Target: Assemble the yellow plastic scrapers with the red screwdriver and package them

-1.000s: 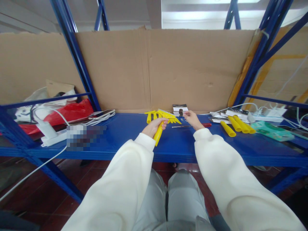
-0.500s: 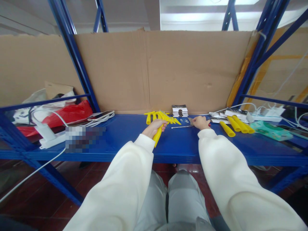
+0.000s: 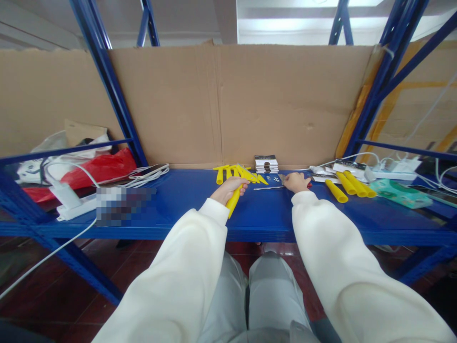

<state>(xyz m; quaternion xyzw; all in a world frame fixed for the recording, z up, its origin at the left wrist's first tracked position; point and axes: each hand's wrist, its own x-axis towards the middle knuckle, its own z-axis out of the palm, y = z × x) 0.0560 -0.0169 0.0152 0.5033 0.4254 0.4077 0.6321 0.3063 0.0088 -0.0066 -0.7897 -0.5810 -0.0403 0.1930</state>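
A smooth yellow tapered tube (image 3: 233,202) sits slanted in the person's left hand (image 3: 232,188), above the middle of the worktop near its front edge, the fingers closed around it and the lower end showing below the fist. The right hand (image 3: 295,182) is bent low over the surface, fingers curled close together; a small greyish flat piece (image 3: 282,178) shows at the fingertips, but whether it is pinched or only touched I cannot tell. Beside that hand lies a thin silver metal shaft (image 3: 267,188), with small shiny metal bits (image 3: 276,179) behind it. Flat yellow pointed pieces (image 3: 252,176) and a stack of black-and-white packets (image 3: 266,165) stand farther back. More yellow tubes (image 3: 352,184) rest to the right. All this is on a glossy blue metal worktop (image 3: 262,216), backed by a tall brown cardboard panel (image 3: 264,105), above a dark red tiled floor (image 3: 96,281).
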